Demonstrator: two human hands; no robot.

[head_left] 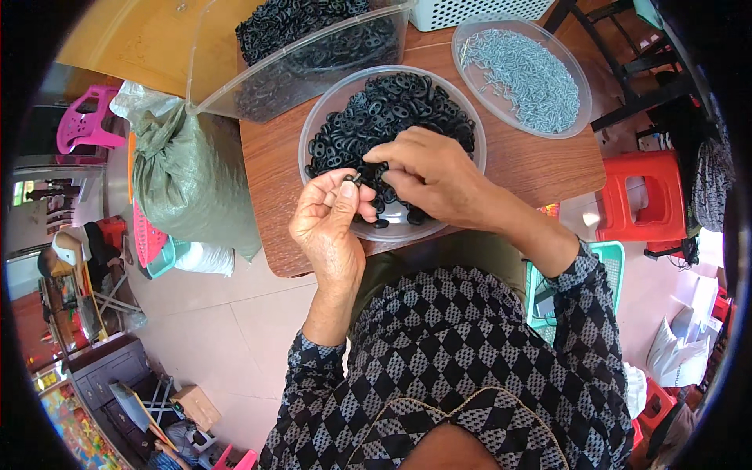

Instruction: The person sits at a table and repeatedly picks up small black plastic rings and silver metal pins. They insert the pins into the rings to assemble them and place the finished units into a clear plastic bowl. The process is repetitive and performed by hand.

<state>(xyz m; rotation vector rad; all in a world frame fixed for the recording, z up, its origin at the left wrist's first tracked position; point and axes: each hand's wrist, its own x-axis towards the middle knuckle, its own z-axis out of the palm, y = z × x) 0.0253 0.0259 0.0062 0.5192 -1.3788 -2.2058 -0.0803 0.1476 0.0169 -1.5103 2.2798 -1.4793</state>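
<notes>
My left hand [333,223] is closed in a pinch, thumb against fingers, at the near left rim of the round clear bowl [479,149]. Between its fingertips sits a small black ring-like piece [349,178] with a short silvery screw [357,177] at it. Over the bowl, my right hand [435,168] has its fingers bent, with index finger and thumb close to the left fingertips. Whatever lies between them is too dark and small to make out. Many small black plastic pieces [384,110] with holes fill the bowl.
A clear lid-like tray [581,117] of silvery screws [525,78] lies at the far right of the brown table [270,180]. A clear bin [298,102] of black pieces stands far left. Beside the table are a green sack [192,180] and a red stool [642,200].
</notes>
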